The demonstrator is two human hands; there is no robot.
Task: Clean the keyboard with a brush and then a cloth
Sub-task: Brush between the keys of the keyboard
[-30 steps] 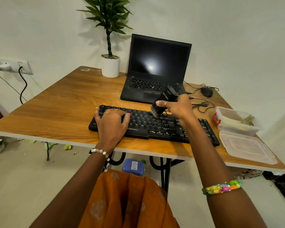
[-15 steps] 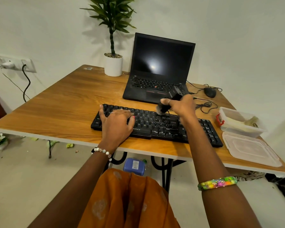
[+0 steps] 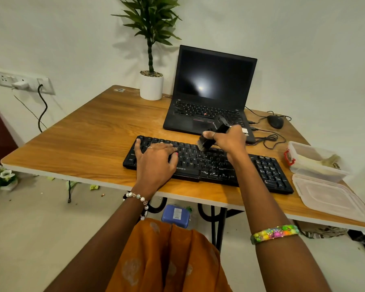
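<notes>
A black keyboard (image 3: pixel 266 171) lies near the front edge of the wooden table (image 3: pixel 89 144). My left hand (image 3: pixel 156 159) rests flat on its left part, fingers spread over the keys. My right hand (image 3: pixel 230 142) grips a black brush (image 3: pixel 216 131) by its handle, and the bristles touch the upper rows at the keyboard's middle. A pale cloth (image 3: pixel 316 161) seems to lie inside the clear plastic box (image 3: pixel 325 171) at the right.
An open black laptop (image 3: pixel 209 98) stands just behind the keyboard, with a mouse (image 3: pixel 275 121) and cables to its right. A potted plant (image 3: pixel 151 85) sits at the back. The box's lid (image 3: pixel 331 199) lies by the right front edge.
The brush head has swept a little back and forth over the middle keys. My left hand has stayed on the keyboard's left part. The camera view has shifted slightly.
</notes>
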